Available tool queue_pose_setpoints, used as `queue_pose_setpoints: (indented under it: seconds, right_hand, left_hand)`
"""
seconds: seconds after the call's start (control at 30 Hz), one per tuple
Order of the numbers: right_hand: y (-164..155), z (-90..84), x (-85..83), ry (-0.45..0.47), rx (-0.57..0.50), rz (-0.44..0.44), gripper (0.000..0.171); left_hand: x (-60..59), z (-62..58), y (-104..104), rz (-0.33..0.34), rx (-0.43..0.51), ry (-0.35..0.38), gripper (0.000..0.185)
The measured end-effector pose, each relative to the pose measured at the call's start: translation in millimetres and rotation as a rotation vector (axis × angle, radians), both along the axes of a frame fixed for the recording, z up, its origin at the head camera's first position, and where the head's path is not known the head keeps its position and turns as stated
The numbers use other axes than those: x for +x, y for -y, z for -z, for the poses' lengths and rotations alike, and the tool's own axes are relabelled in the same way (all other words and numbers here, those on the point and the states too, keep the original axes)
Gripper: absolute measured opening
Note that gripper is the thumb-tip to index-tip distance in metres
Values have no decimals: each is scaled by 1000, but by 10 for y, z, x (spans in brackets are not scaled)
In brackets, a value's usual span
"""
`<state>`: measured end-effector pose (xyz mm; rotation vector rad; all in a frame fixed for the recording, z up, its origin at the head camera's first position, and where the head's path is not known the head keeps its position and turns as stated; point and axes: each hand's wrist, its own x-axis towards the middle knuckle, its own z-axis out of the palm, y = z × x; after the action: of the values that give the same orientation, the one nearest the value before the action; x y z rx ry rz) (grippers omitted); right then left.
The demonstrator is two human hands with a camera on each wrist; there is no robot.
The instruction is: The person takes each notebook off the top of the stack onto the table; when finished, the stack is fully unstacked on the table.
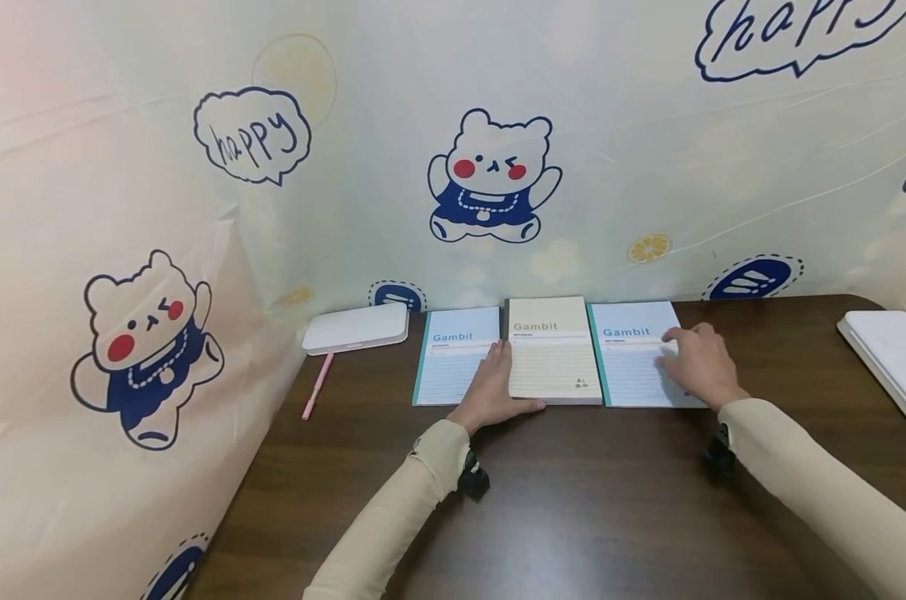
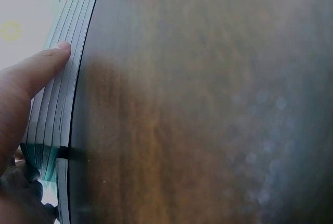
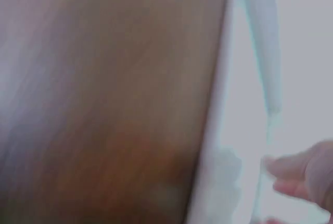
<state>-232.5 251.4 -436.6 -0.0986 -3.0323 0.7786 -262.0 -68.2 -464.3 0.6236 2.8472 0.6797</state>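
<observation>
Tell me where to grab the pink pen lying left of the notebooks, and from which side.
Pinch the pink pen at mid-barrel, coming straight down from above. It lies flat on the table, slim and angled, with bare wood on both sides, so fingertips probably fit across it. The left hand, resting at the cream notebook, is the nearer one.

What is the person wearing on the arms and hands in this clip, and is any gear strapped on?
Both arms are in long, plain cream-beige sleeves that reach the wrists. The left hand and right hand are bare: no gloves, and no rings or watch that I can make out. A small black device, probably the wrist camera, sits under each wrist at the cuff.
</observation>
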Motion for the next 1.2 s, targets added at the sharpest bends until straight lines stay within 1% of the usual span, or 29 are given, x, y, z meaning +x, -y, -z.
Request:
queue_pose_setpoints:
  seconds: [0.1, 0.17, 0.23, 0.27, 0.33, 0.4, 0.5, 0.63, 0.7, 0.83, 0.9, 0.97, 1.1, 1.17, 1.2]
  right_hand:
    - [255, -70, -53, 14, -77, -105, 44]
    - [455, -74, -79, 36, -130, -172, 46]
    - [645, -57, -95, 63, -156, -204, 50]
    - [730, -43, -100, 66, -158, -205, 51]
    - [867, -9, -102, 48, -152, -187, 54]
    - [962, 14, -99, 28, -142, -144, 54]
    - [1022, 24, -87, -4, -129, -97, 53]
    - [998, 7, -81, -11, -139, -79, 50]
    - [955, -11, -83, 7, -152, -69, 49]
    - [880, -86, -145, 39, -163, -46, 47]
    - [867, -122, -182, 49, -204, -45, 45]
    - [871, -135, -214, 72, -277, -55, 44]
    - [915, -85, -240, 130, -411, -54, 46]
    - [931, -52, -243, 129, -447, -37, 48]
    - [932, -47, -246, 114, -465, -28, 48]
  left_hand:
    - [2, -8, 4, -1, 3, -9, 120]
    - [6, -1, 5, -3, 3, -11, 120]
    - [10, 7, 5, -5, 5, -6, 120]
    - [11, 14, 3, -6, 7, -5, 120]
    - [13, 22, 3, -7, 5, 2, 121]
    - [10, 27, 5, -4, 9, -1, 121]
    - [-4, 30, 7, -6, 10, -5, 121]
    - [-19, 36, 10, -13, 16, -12, 122]
    - [-18, 39, 6, -12, 18, -4, 122]
    - [-25, 25, 8, -11, 16, 8, 122]
    - [-26, 22, 2, -11, 19, 7, 121]
    - [-19, 27, -2, -12, 27, 8, 121]
    - [11, 38, 8, -17, 42, 27, 122]
    - [18, 32, 19, -17, 47, 24, 122]
    - [15, 24, 26, -17, 48, 19, 122]
